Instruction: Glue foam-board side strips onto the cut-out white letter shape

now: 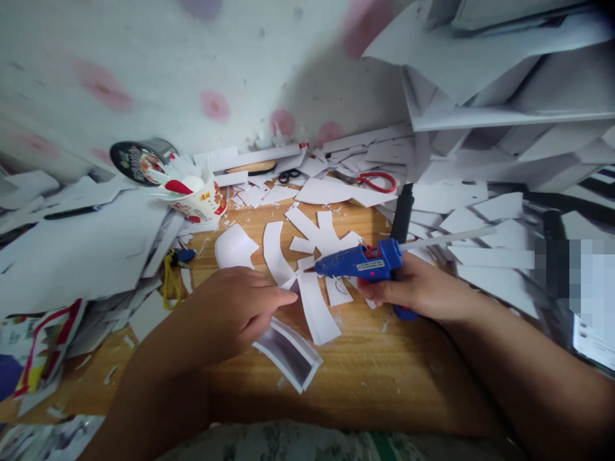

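Note:
My right hand [408,288] is wrapped around a blue hot glue gun [358,261], with a long pale glue stick [451,238] sticking out of its back. The gun's nozzle points left, at the joint of a curved white card piece [314,307]. At that piece's upper left edge, my left hand [240,304] is closed with its fingers pinching the card; the fingertips are partly hidden. Just below lies a folded, trough-like white card piece [291,355]. Behind the joint are a curved strip [276,250] and several flat white cutouts [324,234].
A paper cup [204,202] with a red-handled item stands at the back left, near a black round lid [139,160]. Red-handled pliers [377,182] and black scissors [289,175] lie among scraps at the back. A white card structure [504,121] rises at the right. A phone [593,339] is at the right edge.

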A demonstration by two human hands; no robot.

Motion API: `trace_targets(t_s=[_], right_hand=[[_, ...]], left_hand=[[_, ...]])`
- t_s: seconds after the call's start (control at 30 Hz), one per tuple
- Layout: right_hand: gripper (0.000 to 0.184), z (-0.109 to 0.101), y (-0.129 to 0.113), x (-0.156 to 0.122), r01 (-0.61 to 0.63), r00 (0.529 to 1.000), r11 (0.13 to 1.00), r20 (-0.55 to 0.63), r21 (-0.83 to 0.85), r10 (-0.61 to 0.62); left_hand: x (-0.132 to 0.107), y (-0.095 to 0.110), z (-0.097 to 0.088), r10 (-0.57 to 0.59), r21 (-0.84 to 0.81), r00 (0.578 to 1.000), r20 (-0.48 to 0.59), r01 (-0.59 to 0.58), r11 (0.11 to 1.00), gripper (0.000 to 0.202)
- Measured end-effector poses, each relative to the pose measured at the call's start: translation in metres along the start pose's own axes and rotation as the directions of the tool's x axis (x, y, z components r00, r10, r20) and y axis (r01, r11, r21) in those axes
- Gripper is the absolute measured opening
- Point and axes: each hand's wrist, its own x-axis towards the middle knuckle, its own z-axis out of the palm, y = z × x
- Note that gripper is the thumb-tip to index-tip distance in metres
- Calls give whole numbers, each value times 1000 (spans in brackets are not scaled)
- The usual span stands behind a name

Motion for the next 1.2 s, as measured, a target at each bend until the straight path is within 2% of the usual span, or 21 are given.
trace_targets(t_s=[0.13, 0.3, 0.43, 0.77, 0.9, 1.1, 1.2], right_hand=[[10, -1, 1, 1, 1, 1000, 1000, -6, 13, -1], [10, -1, -2, 0, 5, 1000, 1000, -21, 15, -5], [7, 1, -4, -1, 47, 999, 999, 0, 4, -47], [5, 4, -1, 2, 113, 990, 993, 80, 21, -114], [5, 2, -4, 1, 79, 994, 996, 82, -46, -75], [5, -5, -9, -6, 61, 992, 991, 121, -118, -47], [8, -14, -10, -10, 33, 999, 986, 29, -163, -28]], left_hand=[[-2, -6, 2, 82, 11, 989, -126, -82, 997, 29], [-1, -9, 2, 52, 67, 950, -307, -33, 997, 22], [1, -7, 1, 35, 80, 915, -402, -3, 997, 19], [-1, -8, 3, -12, 58, 892, -452, 42, 997, 20], [1, -8, 3, -10, 69, 870, -493, 50, 996, 19], [3, -5, 0, -29, 64, 861, -508, 71, 995, 18], [4, -7, 1, -45, 60, 834, -550, 94, 994, 18]])
